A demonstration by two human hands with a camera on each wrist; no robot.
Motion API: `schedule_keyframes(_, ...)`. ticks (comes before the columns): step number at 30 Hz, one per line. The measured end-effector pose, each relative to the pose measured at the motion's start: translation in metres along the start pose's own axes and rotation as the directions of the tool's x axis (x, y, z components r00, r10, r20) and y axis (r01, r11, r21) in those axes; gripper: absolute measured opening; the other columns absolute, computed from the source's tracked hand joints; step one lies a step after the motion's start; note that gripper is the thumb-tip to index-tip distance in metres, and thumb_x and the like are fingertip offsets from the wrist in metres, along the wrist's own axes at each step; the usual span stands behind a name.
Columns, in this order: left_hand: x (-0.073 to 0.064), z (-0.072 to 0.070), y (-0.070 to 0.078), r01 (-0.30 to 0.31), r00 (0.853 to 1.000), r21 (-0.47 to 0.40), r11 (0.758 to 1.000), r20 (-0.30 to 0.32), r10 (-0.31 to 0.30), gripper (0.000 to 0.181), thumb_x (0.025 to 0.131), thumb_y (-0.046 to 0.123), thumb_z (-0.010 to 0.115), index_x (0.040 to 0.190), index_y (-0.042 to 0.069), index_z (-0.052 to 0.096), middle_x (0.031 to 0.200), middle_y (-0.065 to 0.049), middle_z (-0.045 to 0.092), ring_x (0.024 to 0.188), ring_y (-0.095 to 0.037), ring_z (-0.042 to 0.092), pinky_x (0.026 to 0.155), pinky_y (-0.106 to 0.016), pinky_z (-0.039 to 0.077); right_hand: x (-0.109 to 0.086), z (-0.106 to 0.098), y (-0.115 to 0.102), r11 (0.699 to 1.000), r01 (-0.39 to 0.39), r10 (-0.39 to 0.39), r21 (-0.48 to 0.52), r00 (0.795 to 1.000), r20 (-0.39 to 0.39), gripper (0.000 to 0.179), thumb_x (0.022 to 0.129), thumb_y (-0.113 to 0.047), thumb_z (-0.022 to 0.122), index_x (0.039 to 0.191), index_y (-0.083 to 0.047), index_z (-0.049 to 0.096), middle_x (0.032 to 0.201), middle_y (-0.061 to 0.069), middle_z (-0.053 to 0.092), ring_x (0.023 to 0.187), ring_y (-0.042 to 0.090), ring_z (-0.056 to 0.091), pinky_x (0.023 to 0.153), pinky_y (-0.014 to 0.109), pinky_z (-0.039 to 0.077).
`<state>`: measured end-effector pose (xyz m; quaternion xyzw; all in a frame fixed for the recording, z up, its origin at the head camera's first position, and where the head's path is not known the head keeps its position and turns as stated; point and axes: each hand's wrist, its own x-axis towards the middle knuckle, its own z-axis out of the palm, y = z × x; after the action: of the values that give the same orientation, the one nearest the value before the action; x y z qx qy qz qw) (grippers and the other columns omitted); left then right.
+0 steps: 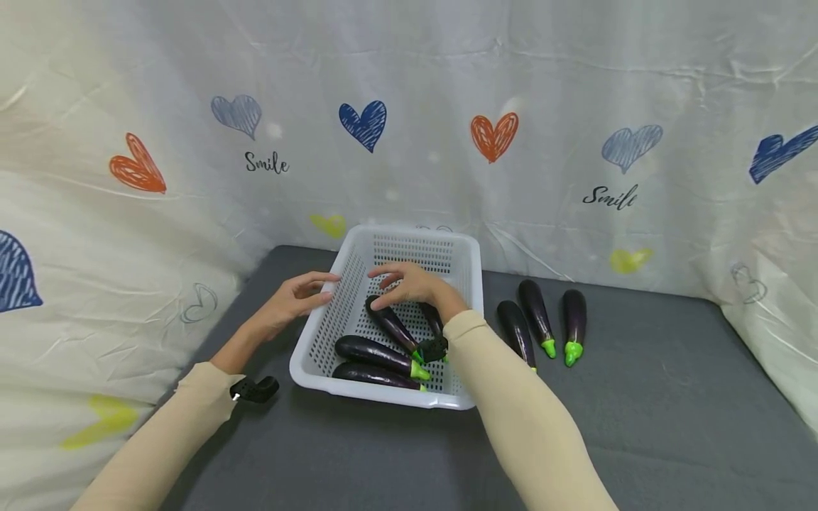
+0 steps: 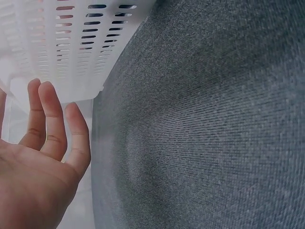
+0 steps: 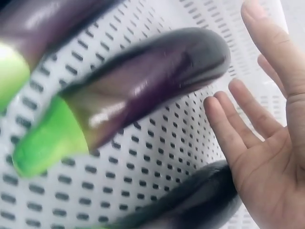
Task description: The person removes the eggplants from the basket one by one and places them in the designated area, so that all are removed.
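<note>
A white perforated plastic basket point(image 1: 317, 355) stands on the dark grey tabletop with several eggplants in it. My left hand point(image 1: 295, 301) touches its left rim with the fingertips; the left wrist view shows the hand's fingers point(image 2: 53, 119) loosely extended by the outer wall. Over the inside of the basket hovers my right hand point(image 1: 412, 284), fingers spread and holding nothing. Just below it lies one eggplant point(image 1: 391, 325), its green cap towards me. Two more eggplants, one of them this one point(image 1: 371, 351), lie along the near side. Another eggplant point(image 1: 432, 317) is partly hidden by the right arm.
To the right of the basket, three eggplants lie on the table: one nearest the basket point(image 1: 515, 330), a middle one point(image 1: 535, 312) and a far right one point(image 1: 574, 319). A white curtain point(image 1: 428, 177) printed with hearts hangs behind the table and at its sides.
</note>
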<state>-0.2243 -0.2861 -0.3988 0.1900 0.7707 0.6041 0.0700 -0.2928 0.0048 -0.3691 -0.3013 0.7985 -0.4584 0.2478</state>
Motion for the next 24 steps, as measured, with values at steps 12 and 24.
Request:
schedule_keyframes(12, -0.001, 0.001, 0.001, 0.010, 1.000, 0.011, 1.000, -0.007, -0.010, 0.043, 0.103, 0.016, 0.063, 0.144, 0.007, 0.054, 0.136, -0.021, 0.054, 0.113, -0.034, 0.058, 0.083, -0.044, 0.055, 0.008, 0.010, 0.002, 0.982, -0.044, 0.051, -0.183, 0.998, 0.034, 0.063, 0.082, -0.021, 0.089, 0.139, -0.012, 0.064, 0.137, 0.012, 0.060, 0.127, 0.027, 0.053, 0.105, 0.043, 0.042)
schedule_keyframes(24, 0.001, 0.000, -0.002, 0.000, 1.000, 0.001, 1.000, -0.002, 0.000, 0.042, 0.103, 0.015, 0.063, 0.143, 0.007, 0.054, 0.131, -0.022, 0.055, 0.110, -0.034, 0.060, 0.081, -0.045, 0.056, 0.011, 0.014, 0.008, 0.992, -0.034, 0.036, -0.125, 0.999, 0.014, 0.057, 0.082, -0.025, 0.089, 0.135, -0.016, 0.068, 0.135, 0.008, 0.061, 0.125, 0.024, 0.054, 0.092, 0.036, 0.050)
